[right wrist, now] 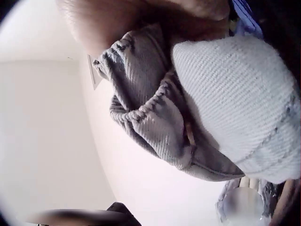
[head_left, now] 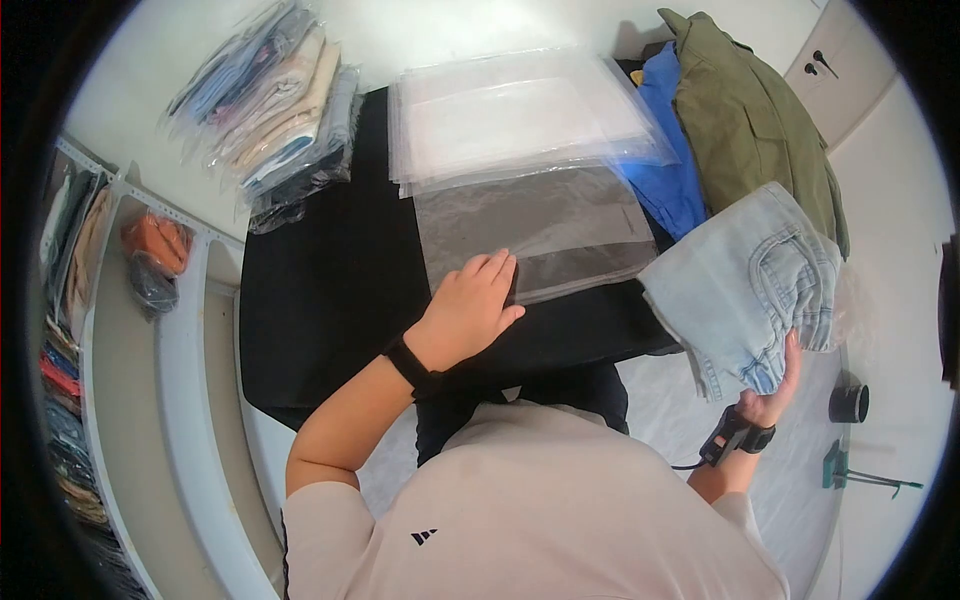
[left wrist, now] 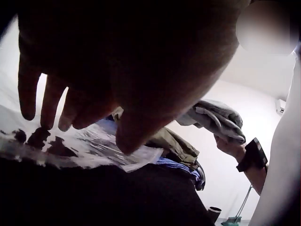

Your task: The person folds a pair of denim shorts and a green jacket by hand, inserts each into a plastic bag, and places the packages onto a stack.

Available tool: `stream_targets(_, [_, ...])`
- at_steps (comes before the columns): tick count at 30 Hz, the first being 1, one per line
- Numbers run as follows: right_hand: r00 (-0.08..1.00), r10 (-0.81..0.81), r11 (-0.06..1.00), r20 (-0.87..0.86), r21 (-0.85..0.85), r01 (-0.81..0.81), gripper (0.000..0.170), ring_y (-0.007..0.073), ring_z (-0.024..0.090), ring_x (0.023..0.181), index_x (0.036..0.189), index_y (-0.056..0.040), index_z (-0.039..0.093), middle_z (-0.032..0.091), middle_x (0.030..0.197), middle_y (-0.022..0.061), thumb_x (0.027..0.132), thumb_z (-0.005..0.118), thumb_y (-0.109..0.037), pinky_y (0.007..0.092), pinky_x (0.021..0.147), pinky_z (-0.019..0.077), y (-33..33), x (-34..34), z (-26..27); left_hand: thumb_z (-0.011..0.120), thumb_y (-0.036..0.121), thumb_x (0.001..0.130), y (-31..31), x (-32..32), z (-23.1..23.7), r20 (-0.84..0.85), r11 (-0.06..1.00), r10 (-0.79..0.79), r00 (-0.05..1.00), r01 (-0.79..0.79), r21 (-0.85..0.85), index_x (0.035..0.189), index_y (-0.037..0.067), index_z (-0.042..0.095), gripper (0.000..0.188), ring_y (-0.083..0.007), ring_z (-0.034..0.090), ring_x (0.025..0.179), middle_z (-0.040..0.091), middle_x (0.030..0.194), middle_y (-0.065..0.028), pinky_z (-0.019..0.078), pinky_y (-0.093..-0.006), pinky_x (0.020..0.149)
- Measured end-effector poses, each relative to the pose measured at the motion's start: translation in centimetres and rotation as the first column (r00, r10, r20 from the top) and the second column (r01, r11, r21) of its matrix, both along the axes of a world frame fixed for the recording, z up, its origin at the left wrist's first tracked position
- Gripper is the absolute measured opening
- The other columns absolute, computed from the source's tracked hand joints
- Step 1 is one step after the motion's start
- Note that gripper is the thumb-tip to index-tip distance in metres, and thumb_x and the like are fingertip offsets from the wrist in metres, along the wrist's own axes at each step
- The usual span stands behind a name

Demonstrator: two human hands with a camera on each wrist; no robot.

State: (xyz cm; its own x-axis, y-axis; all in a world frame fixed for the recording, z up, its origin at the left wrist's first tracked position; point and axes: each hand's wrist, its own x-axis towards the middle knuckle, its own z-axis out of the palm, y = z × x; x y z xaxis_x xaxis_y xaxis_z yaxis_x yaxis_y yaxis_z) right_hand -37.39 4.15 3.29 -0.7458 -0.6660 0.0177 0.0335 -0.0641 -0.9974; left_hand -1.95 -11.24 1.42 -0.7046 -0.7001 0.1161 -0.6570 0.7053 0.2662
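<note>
My right hand (head_left: 772, 392) grips the folded jeans (head_left: 728, 285) by the table's (head_left: 335, 300) right end, low down, probably so the folds stay together (some fingers are hidden); my left hand (head_left: 462, 318), fingers straight, lies over the clear bag (head_left: 560, 222), perhaps steadying it.

A black-covered table (head_left: 330, 290) carries clear plastic bags (head_left: 520, 120), bagged folded garments (head_left: 290, 110) and blue and olive clothes (head_left: 750, 120).

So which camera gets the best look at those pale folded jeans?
The head camera: it shows the folded jeans most fully, pocket included, in the right hand. The right wrist view shows them close but cut off; the left wrist view, small, beyond the left hand.
</note>
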Motion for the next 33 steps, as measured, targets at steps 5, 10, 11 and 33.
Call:
stream_targets(5, [0.86, 0.366, 0.893, 0.355, -0.393, -0.218, 0.046, 0.0243, 0.061, 0.101, 0.119, 0.0065, 0.051, 0.061, 0.114, 0.0141, 0.085, 0.059, -0.024, 0.0356, 0.09, 0.047, -0.8, 1.8, 0.4, 0.058, 0.014, 0.086, 0.0, -2.3, 1.4, -0.185, 0.998, 0.042, 0.982, -0.032, 0.056, 0.13, -0.008, 0.04, 0.052, -0.0369, 0.048, 0.11, 0.045, 0.131, -0.0225, 0.0425, -0.0406, 0.093])
stream_targets(10, [0.689, 0.57, 0.81, 0.448, -0.165, -0.563, 0.043, 0.0216, 0.062, 0.1, 0.123, 0.0036, 0.049, 0.061, 0.116, 0.0119, 0.086, 0.059, -0.017, 0.0342, 0.088, 0.0483, -2.0, 3.5, -1.6, 0.053, -0.004, 0.078, 0.1, -4.0, 0.3, -0.263, 0.99, 0.112, 0.958, -0.131, -0.057, 0.131, -0.009, 0.038, 0.055, -0.0384, 0.049, 0.106, 0.043, 0.132, -0.0229, 0.0411, -0.0414, 0.094])
stream_targets(11, [0.678, 0.508, 0.819, 0.53, -0.055, -0.571, 0.042, 0.0207, 0.062, 0.1, 0.123, 0.0025, 0.049, 0.061, 0.116, 0.0111, 0.086, 0.06, -0.014, 0.0337, 0.087, 0.0492, -2.9, 4.7, -1.2, 0.052, -0.006, 0.077, 0.1, -4.3, 0.6, -0.273, 0.989, 0.149, 0.95, -0.15, 0.019, 0.131, -0.01, 0.037, 0.056, -0.0393, 0.048, 0.107, 0.042, 0.133, -0.0236, 0.0403, -0.0418, 0.095])
stream_targets(33, [0.327, 0.541, 0.751, 0.775, -0.271, -0.602, 0.027, 0.0246, 0.063, 0.097, 0.114, 0.0012, 0.054, 0.064, 0.109, 0.0124, 0.09, 0.051, -0.011, 0.037, 0.088, 0.05, -9.9, 6.5, -4.9, 0.057, -0.008, 0.067, 1.5, -2.7, 0.4, -0.063, 0.969, 0.192, 0.979, -0.199, -0.144, 0.136, -0.008, 0.032, 0.073, -0.0378, 0.036, 0.126, 0.027, 0.143, -0.0265, 0.033, -0.0432, 0.102])
